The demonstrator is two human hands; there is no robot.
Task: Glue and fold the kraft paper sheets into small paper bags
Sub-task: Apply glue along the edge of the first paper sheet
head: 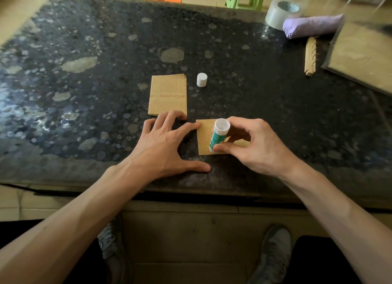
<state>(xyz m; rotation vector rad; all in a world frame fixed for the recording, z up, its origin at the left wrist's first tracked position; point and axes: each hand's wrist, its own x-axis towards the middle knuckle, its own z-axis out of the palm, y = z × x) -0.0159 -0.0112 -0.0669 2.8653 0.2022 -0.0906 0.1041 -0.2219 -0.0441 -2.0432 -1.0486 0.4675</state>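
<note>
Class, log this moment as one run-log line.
right hand: grips green-and-white glue stick over small kraft paper sheet | left hand: flat, fingertip at sheet corner | white plastic cap: off, beside kraft paper stack

Your one head camera looks forward and steeply down, close over the table (84,50); its far edges seem warped and blurred.

On the table (84,40) we have the stack of kraft sheets (167,95) near the middle, with the glue cap (201,79) standing just to its right. In front of the stack, slightly right, lies a single kraft sheet (203,139) — our left hand (169,143) rests at its left edge, and our right hand (254,143) holds the glue stick (219,135) over it. At the far right corner sits a tape roll (280,13), with a folded umbrella (314,26) just before it.
</note>
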